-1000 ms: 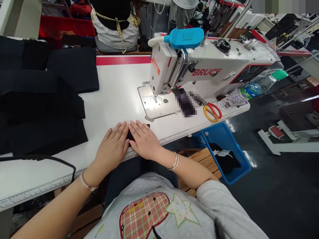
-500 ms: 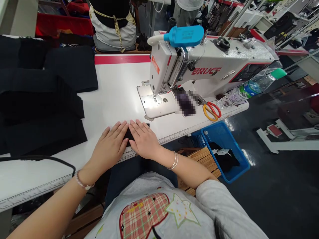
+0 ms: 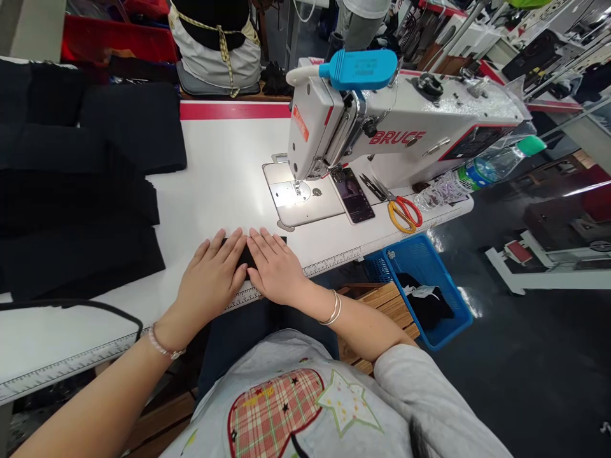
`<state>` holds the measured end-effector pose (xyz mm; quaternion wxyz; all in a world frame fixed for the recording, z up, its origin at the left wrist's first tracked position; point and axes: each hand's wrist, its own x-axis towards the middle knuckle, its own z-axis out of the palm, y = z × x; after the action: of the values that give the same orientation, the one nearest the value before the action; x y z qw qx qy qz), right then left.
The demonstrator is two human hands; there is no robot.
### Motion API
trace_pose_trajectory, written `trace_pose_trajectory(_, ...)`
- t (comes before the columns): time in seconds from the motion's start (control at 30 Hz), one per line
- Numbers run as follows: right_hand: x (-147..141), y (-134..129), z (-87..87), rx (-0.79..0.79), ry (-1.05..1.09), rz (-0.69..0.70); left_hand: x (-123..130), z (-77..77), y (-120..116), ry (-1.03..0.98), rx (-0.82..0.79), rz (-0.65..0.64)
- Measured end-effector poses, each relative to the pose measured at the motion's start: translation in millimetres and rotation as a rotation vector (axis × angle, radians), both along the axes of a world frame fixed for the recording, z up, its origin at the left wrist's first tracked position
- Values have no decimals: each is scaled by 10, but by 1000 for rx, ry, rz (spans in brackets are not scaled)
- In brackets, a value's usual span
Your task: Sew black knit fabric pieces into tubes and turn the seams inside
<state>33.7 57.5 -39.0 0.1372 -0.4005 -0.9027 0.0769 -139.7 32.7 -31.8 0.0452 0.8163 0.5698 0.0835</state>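
Observation:
My left hand (image 3: 213,272) lies flat on the white table near its front edge, fingers stretched out. Beside it my right hand (image 3: 275,264) is also flat, its fingertips close to those of the left. Both press on a small black fabric piece (image 3: 247,257), mostly covered by the hands, with a dark corner showing past the right fingers. Beyond the hands stands a white sewing machine (image 3: 401,117), its needle over a metal plate (image 3: 286,194).
Folded dark fabric (image 3: 81,210) is stacked on the left. A phone (image 3: 352,196), scissors (image 3: 403,213) and a water bottle (image 3: 496,166) lie along the right of the table. A blue basket (image 3: 432,286) with black cloth stands below. A person (image 3: 360,25) is at the back.
The view has shifted very slightly. Both hands stay flat on the black fabric piece in almost the same place.

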Motion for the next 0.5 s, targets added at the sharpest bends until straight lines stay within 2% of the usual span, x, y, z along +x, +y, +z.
trace_pose_trajectory(0.13, 3, 3, -4, -15, 4, -2, -64, -52, -15, -19, 4, -25)
trace_pose_trajectory(0.3, 6, 5, 15, -24, -8, 7, -239, -115, -57, -18, -2, -144)
trace_pose_trajectory(0.5, 7, 4, 20, -30, 2, 9, -341, -132, -73, -19, 1, -203)
